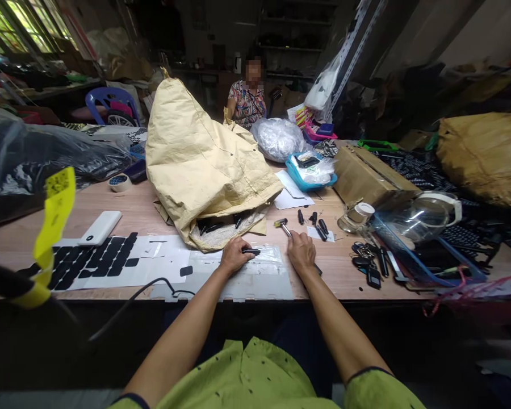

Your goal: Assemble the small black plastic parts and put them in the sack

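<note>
My left hand (pixel 237 255) is closed on a small black rod-shaped piece (pixel 251 251) over a whitish translucent mat (pixel 268 278) at the table's front edge. To its right, my right hand (pixel 301 251) wraps round the handle of a small hammer (pixel 286 229). The hammer's head points to the far left of that hand. Just beyond the left hand lies a large tan paper sack (pixel 208 153), its mouth towards me, with black pieces (pixel 213 227) inside. Several similar black pieces (pixel 322 227) lie on the table beyond my right hand, partly on a white paper scrap.
At left are sheets of black stickers (pixel 111 255), a white power bank (pixel 101 227), a tape roll (pixel 120 182) and a cable (pixel 132 300). Keys (pixel 366 264), a glass jar (pixel 355 218), a cardboard box (pixel 370 176) and a blue-edged tray (pixel 426 255) stand right. A person (pixel 247 102) sits opposite.
</note>
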The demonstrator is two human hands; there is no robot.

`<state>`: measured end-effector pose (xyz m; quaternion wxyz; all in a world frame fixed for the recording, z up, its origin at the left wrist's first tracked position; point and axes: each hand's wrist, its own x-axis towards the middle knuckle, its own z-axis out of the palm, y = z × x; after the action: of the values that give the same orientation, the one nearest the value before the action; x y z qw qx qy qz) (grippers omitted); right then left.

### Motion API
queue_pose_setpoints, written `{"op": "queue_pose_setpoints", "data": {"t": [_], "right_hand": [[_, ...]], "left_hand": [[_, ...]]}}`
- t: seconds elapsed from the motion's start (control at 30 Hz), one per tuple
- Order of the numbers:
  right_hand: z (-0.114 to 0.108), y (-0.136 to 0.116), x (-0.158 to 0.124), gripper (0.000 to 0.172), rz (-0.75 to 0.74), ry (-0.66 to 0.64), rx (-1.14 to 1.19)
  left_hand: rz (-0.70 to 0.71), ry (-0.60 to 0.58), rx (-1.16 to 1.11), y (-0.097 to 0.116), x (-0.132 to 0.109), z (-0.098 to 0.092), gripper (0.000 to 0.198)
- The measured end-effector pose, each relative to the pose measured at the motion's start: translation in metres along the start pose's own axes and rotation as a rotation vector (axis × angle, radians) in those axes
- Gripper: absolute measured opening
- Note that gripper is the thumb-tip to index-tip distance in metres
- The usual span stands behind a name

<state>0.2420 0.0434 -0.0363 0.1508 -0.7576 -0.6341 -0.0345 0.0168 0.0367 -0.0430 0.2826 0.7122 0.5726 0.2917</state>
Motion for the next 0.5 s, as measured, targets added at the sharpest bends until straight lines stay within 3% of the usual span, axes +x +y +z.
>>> {"op": "queue_pose_setpoints", "data": {"t": [0.17,0.3,0.4,0.47,0.5], "right_hand": [[0.009,-0.005,0.0,0.031,0.003,0.044,-0.084],[0.01,-0.009,-0.002,0.029,0.008,0.037,-0.096],[0.01,-0.009,-0.002,0.03,0.015,0.036,-0.092],[0.01,-0.009,-0.003,0.03,0.018,0.044,-0.095],[0.011,-0.01,-0.003,0.03,0.018,0.049,-0.097]], "left_hand": [[0.013,-0.022,0.02,0.005,-0.002,-0.009,0.007],[0.068,-0.035,-0.083,0.026,-0.041,-0.007,0.017],[0.221,-0.319,-0.125,0.036,-0.095,0.009,0.025],[0.316,-0.581,-0.082,0.03,-0.128,0.027,0.031],[0.285,-0.652,-0.053,0.022,-0.141,0.037,0.033]]}}
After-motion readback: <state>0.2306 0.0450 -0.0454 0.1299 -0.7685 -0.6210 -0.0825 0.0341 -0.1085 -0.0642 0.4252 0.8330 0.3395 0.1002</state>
